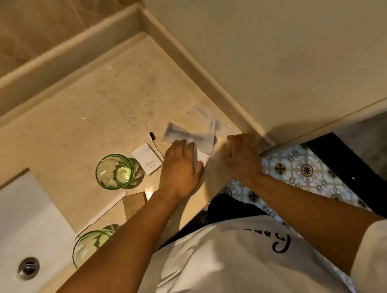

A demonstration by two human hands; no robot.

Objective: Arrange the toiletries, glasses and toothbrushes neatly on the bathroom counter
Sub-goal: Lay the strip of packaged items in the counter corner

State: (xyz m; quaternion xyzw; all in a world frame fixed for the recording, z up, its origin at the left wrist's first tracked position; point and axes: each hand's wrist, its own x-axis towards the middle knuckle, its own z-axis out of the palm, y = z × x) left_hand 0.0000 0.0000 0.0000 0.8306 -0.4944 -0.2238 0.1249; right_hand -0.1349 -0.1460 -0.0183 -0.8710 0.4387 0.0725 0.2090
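Currently: left hand (182, 165) flat, fingers spread, pressing a white box (201, 158) on the beige counter (71, 125) | right hand (242, 156) loosely curled at counter edge, grip unclear | wrapped sachets (187, 132) just beyond fingertips | green glass (115, 171) left of the hands.

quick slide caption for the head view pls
Both hands, left and right, sort white sachets on the counter beside a green glass.

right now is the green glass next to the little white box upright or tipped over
Upright. The green glass stands on the counter with its round rim facing up at the camera, and you see straight down inside it. It stands close beside the white box.
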